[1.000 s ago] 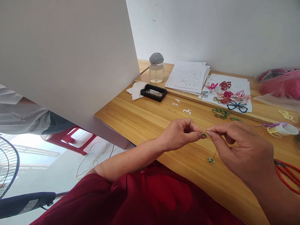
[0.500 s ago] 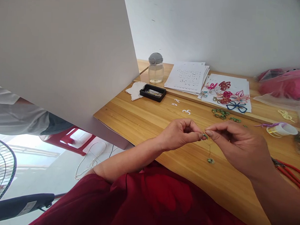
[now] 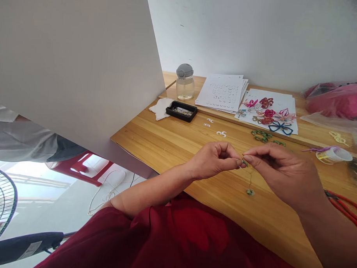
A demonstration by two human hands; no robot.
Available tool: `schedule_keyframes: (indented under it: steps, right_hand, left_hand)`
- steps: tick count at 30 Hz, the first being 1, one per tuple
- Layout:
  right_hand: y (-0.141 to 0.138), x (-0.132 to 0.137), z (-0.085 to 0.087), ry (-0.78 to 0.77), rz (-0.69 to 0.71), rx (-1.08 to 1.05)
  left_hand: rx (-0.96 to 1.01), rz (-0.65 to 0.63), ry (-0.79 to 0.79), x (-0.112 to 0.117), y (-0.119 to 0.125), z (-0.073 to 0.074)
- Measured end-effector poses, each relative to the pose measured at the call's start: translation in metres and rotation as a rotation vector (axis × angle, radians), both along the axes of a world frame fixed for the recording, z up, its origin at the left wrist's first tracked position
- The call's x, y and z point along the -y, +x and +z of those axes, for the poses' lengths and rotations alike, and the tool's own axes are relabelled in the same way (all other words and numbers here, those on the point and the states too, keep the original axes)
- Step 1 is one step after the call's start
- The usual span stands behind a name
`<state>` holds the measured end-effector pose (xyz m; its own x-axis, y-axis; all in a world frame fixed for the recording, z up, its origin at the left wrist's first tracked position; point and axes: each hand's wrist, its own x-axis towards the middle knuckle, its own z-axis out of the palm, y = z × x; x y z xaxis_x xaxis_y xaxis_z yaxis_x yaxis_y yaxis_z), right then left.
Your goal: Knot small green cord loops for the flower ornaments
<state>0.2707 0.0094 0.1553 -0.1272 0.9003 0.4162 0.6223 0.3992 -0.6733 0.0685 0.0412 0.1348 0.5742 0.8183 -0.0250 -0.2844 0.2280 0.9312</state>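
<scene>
My left hand (image 3: pixel 217 160) pinches a small green wrapped ring piece (image 3: pixel 244 163) between thumb and index finger; a sliver of white shows by the thumb. Close against it, my right hand (image 3: pixel 279 170) is closed in a pinch at a thin gold thread (image 3: pixel 250 175), mostly hidden by the fingertips. The thread runs down to a small green thread bundle (image 3: pixel 250 192) just over or on the table; I cannot tell which. Beyond my right hand lie several green wrapped rings (image 3: pixel 262 135) and white paper crescents (image 3: pixel 221 134).
Red-handled pliers (image 3: pixel 344 206) lie right of my right wrist, near a white cup-like spool (image 3: pixel 334 155). Colourful thread flowers (image 3: pixel 281 128) rest on paper. Farther back are a black tray (image 3: pixel 182 112), a bottle (image 3: pixel 185 85) and paper sheets (image 3: pixel 222 90). A partition (image 3: pixel 81 68) stands left.
Both hands stay almost in place, still pinched together. The green piece shows slightly more between the fingertips, and the view has shifted a little.
</scene>
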Motion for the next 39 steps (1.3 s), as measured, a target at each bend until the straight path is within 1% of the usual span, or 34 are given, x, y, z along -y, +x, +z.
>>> schedule_keyframes:
  steps: [5, 9, 11, 15, 17, 21, 24, 26, 28, 30, 33, 36, 39]
  right_hand:
    - [0.001, 0.001, 0.000, -0.002, -0.005, -0.019]
    - [0.000, -0.001, 0.002, -0.074, 0.001, -0.106]
    - [-0.002, -0.004, 0.003, -0.173, 0.027, -0.232]
    - [-0.007, -0.008, -0.002, -0.495, 0.087, -0.585]
    - [-0.009, -0.008, -0.006, -0.619, 0.089, -0.709]
    - [-0.016, -0.001, -0.013, -0.758, 0.076, -0.837]
    - [-0.022, 0.004, -0.016, -0.792, 0.059, -0.879]
    - [-0.023, 0.007, -0.017, -0.750, 0.045, -0.870]
    - [-0.023, 0.009, -0.019, -0.652, 0.035, -0.802]
    - [-0.021, 0.012, -0.021, -0.534, 0.019, -0.663]
    - [-0.019, 0.018, -0.025, -0.354, -0.032, -0.399]
    - [-0.018, 0.026, -0.025, -0.082, -0.109, -0.127]
    - [-0.018, 0.029, -0.019, 0.194, -0.091, 0.120]
  left_hand:
    - [0.000, 0.003, 0.000, 0.000, -0.001, 0.000]
    - [0.010, -0.005, 0.003, 0.000, -0.001, 0.001]
    - [0.019, -0.007, -0.005, 0.001, -0.001, 0.001]
    - [0.024, 0.020, -0.024, 0.000, 0.000, 0.001]
    - [0.025, 0.046, -0.025, -0.001, 0.000, 0.000]
    - [0.024, 0.137, -0.038, -0.001, 0.001, -0.001]
    - [0.036, 0.193, -0.050, -0.002, 0.002, -0.004]
    - [0.044, 0.217, -0.049, -0.002, 0.003, -0.006]
    - [0.045, 0.230, -0.044, -0.003, 0.004, -0.007]
    - [0.041, 0.241, -0.039, -0.003, 0.005, -0.008]
    - [0.034, 0.255, -0.023, -0.003, 0.006, -0.010]
    - [-0.013, 0.266, 0.021, -0.003, 0.005, -0.012]
    - [-0.088, 0.242, 0.057, -0.002, 0.003, -0.013]
